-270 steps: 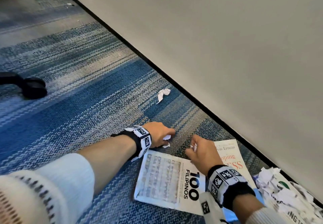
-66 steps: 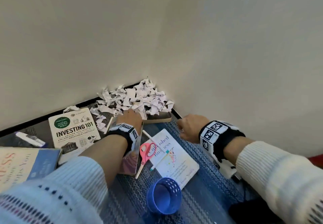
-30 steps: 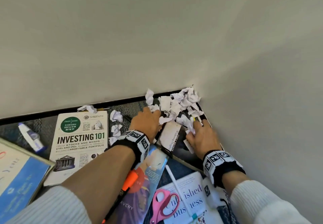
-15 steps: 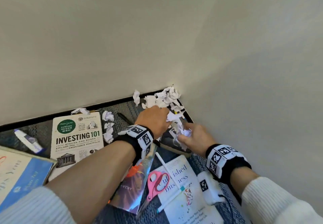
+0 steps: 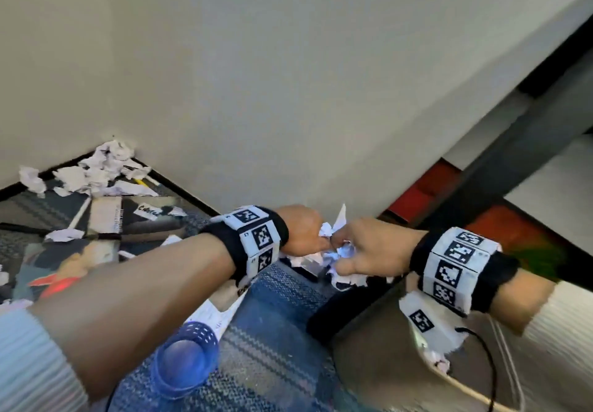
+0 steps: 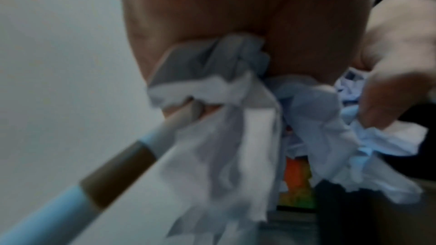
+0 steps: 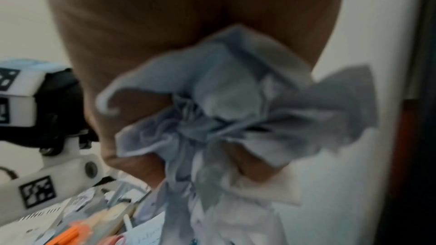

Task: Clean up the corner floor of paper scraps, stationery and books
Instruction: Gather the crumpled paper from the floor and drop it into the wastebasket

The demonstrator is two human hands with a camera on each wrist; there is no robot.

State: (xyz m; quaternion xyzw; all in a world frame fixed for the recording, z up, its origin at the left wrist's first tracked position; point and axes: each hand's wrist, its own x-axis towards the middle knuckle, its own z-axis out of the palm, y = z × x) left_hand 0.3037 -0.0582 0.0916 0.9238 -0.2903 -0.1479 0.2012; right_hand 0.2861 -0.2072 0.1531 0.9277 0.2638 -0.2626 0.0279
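Observation:
My left hand and right hand are held together above the floor, each gripping a wad of crumpled white paper scraps. In the left wrist view my left hand clutches scraps together with a pale pen that has a brown band. My right hand holds a bunched wad of scraps. More scraps lie piled in the wall corner at the left. Books lie on the carpet beside that pile.
A blue cup lies on the carpet under my left forearm. A grey-brown container with a dark rim stands below my right wrist. A dark diagonal furniture leg and a red-orange object are at the right. An orange marker lies among the books.
Both hands have lifted off the corner pile with scraps in them and moved right, away from the corner. The view has swung right, so the pile now sits at the far left.

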